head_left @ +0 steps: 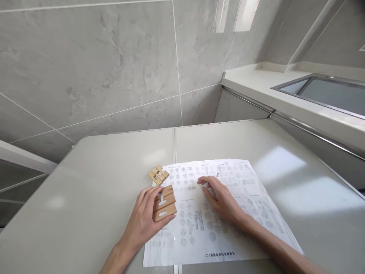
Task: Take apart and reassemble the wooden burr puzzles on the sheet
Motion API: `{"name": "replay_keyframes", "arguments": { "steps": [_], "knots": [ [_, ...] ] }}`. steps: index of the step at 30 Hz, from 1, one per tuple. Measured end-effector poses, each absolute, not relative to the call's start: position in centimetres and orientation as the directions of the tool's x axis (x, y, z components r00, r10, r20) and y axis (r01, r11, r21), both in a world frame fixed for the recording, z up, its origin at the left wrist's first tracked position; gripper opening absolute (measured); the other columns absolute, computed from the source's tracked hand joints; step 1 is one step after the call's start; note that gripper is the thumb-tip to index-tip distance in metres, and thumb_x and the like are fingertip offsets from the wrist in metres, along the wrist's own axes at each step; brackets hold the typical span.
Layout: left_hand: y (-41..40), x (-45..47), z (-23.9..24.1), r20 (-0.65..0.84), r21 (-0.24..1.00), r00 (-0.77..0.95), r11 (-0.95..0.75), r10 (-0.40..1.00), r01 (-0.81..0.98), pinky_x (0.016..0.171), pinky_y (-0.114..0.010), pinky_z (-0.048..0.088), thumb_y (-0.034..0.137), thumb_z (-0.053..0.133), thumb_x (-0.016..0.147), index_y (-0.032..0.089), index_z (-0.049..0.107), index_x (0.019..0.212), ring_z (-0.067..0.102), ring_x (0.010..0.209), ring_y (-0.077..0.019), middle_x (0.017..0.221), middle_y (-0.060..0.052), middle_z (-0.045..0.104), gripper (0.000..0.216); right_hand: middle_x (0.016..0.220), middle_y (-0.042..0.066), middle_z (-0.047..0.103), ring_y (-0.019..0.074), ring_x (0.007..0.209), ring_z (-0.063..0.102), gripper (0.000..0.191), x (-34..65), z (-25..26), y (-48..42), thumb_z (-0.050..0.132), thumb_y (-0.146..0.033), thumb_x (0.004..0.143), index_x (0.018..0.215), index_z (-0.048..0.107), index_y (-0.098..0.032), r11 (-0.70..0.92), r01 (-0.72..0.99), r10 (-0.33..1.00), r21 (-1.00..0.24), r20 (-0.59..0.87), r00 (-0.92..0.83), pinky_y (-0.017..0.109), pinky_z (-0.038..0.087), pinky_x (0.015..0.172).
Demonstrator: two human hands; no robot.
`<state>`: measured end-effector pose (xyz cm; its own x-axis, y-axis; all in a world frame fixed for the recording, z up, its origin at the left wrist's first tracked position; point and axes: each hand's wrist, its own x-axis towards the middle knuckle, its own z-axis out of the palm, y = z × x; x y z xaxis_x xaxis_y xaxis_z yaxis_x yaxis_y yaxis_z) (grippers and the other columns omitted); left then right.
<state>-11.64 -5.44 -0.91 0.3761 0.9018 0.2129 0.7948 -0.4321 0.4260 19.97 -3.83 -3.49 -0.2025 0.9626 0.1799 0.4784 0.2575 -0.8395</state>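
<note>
My left hand [145, 219] grips a stack of notched wooden puzzle pieces [164, 202] at the left edge of a printed instruction sheet [228, 224]. Thumb and fingers are wrapped round the stack's sides. Just beyond it lies a second group of interlocked wooden pieces [158, 175] on the table, apart from my hand. My right hand [221, 199] rests flat on the sheet, fingers stretched out and pointing left toward the diagrams; it holds nothing.
The grey table [99, 182] has a seam down its middle and rounded corners. A tiled wall stands behind it. At the right runs a pale counter [285, 95] with a sunken steel sink [333, 91].
</note>
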Motion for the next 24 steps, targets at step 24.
{"name": "replay_keyframes", "arguments": {
  "steps": [24],
  "knots": [
    [-0.7,-15.7,-0.1,0.146,0.772,-0.233,0.036,0.961,0.635,0.061,-0.024,0.042,0.055,0.063,0.095,0.025,0.052,0.086,0.049,0.064,-0.0144,0.077,0.004,0.054,0.033,0.118,0.009,0.076,0.0293,0.111,0.073,0.022,20.0,-3.2,-3.8,0.047,-0.024,0.11,0.12,0.067,-0.027,0.305,0.51,0.949,-0.804,0.212,-0.233,0.05,0.063,0.095]
  ]
}}
